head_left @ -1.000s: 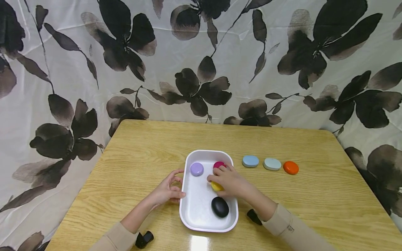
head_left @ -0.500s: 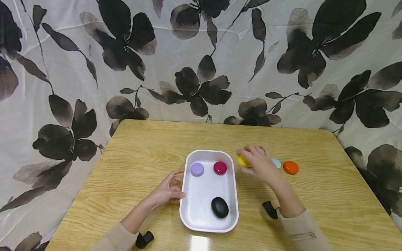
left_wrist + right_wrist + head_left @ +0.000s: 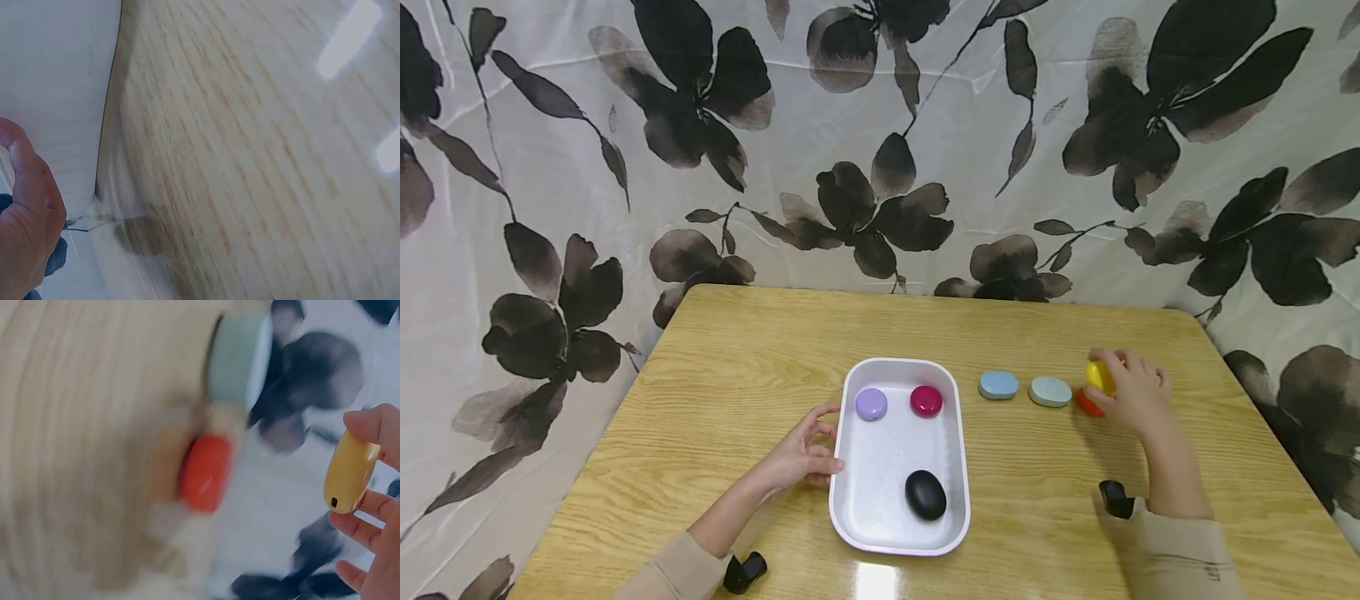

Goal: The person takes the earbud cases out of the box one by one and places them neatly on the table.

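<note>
My right hand (image 3: 1138,396) holds a yellow rounded case (image 3: 351,472) between thumb and fingertips, raised over the right end of the row; a small dark slot shows on its lower edge in the right wrist view. Right under it, partly covered, lies an orange-red rounded piece (image 3: 207,474). With thumb at the rim, my left hand (image 3: 801,452) grips the left side of a white tray (image 3: 874,508). In the tray sit a lilac round piece (image 3: 871,404), a crimson one (image 3: 926,401) and a black oval one (image 3: 926,495).
A blue oval piece (image 3: 998,385) and a pale green oval piece (image 3: 1050,392) lie in line right of the tray on the wooden table (image 3: 760,350). A floral cloth (image 3: 970,167) hangs behind the table's far edge.
My right hand has lifted the yellow case out of the tray and carried it right, past the blue and pale green pieces, to above the orange-red one. The left hand stays put.
</note>
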The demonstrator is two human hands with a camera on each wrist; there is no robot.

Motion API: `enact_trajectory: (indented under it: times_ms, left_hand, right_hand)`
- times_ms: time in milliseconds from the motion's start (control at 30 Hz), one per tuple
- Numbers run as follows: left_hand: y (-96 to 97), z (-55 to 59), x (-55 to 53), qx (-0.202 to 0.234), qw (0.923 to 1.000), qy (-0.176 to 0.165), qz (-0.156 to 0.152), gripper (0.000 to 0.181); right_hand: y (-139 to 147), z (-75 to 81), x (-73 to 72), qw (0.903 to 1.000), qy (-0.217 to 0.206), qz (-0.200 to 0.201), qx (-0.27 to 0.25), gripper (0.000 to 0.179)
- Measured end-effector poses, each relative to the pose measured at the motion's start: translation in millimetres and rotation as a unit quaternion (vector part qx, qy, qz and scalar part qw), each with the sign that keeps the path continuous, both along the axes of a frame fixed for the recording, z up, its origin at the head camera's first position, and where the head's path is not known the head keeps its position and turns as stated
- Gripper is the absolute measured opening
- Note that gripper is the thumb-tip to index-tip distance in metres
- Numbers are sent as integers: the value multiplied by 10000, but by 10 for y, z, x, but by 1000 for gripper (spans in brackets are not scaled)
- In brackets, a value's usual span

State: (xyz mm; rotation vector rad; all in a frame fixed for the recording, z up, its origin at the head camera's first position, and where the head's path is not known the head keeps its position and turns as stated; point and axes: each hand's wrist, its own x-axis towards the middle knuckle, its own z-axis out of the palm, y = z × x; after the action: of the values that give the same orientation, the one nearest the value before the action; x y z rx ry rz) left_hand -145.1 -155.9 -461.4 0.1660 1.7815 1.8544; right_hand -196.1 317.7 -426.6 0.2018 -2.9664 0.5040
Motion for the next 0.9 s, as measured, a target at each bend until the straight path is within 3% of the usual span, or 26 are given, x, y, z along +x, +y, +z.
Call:
enact_trajectory:
  times_ms: [300, 533, 900]
  left_hand:
    - [6, 4, -2, -22, 10000, 12, 8, 81]
    - [8, 10, -9, -44, 10000, -4, 40, 81]
    - [4, 16, 2, -37, 10000, -18, 18, 81]
  right_hand:
    - [535, -224, 18, 9941, -959, -504, -107, 51]
    - [732, -339, 19, 9812, -1837, -599, -20, 55]
    - [726, -373, 40, 9752, -2166, -457, -52, 51]
